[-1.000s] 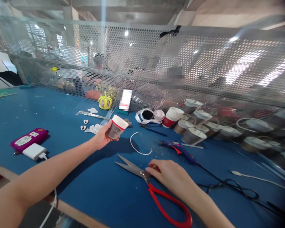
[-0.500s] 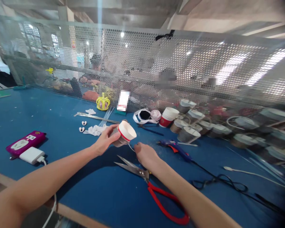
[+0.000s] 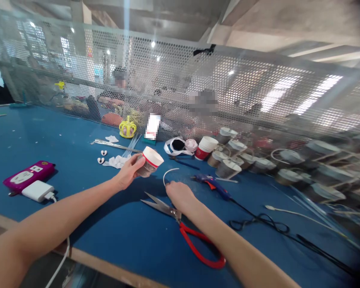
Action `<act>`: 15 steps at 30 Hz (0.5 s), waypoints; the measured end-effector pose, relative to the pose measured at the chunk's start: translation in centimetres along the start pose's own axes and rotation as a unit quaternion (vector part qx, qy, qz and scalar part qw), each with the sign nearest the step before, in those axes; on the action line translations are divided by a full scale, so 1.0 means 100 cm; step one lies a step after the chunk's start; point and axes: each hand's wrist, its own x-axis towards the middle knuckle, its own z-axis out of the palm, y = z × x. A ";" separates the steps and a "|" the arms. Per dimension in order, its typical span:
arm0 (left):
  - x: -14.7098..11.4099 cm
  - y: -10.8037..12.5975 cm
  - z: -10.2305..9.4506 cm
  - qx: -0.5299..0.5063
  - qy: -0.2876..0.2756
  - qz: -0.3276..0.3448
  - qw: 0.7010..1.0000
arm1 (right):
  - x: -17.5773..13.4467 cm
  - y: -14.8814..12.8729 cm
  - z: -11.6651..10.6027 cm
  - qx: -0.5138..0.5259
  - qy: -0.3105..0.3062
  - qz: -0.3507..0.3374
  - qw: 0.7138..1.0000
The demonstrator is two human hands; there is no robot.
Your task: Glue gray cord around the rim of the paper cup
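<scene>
My left hand [image 3: 129, 171] is closed around a paper cup [image 3: 151, 159] with a white top, a red band and a greyish wrapped lower part. The cup is tilted above the table, its open end facing up and right. To its right, my right hand [image 3: 180, 196] grips a thin white curved strip [image 3: 168, 173], whose free end arcs up near the cup, apart from it. Large scissors with red handles [image 3: 198, 250] lie spread beneath my right wrist. A blue glue gun [image 3: 213, 185] lies just beyond that hand.
Several wrapped cups [image 3: 228, 169] crowd the right side, near a white-and-red cup stack [image 3: 206, 148]. A black cord [image 3: 258, 219] trails right. At left lie a purple power strip [image 3: 30, 176] and white charger [image 3: 37, 191]. A perforated screen [image 3: 168, 88] stands behind.
The white strip has come away from the cup and now curves upward from my right hand. The cup sits slightly further left and higher in view; the whole scene has shifted left a little.
</scene>
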 end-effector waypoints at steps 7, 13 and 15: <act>0.001 -0.002 -0.002 0.009 0.000 -0.002 1.000 | -0.008 0.016 0.009 0.125 0.103 0.015 0.987; -0.002 -0.004 -0.002 0.041 -0.009 -0.001 0.999 | -0.041 0.041 -0.001 0.308 0.264 0.051 0.913; -0.002 -0.005 -0.002 0.050 -0.009 -0.001 0.999 | -0.062 0.053 -0.016 0.440 0.347 0.070 0.825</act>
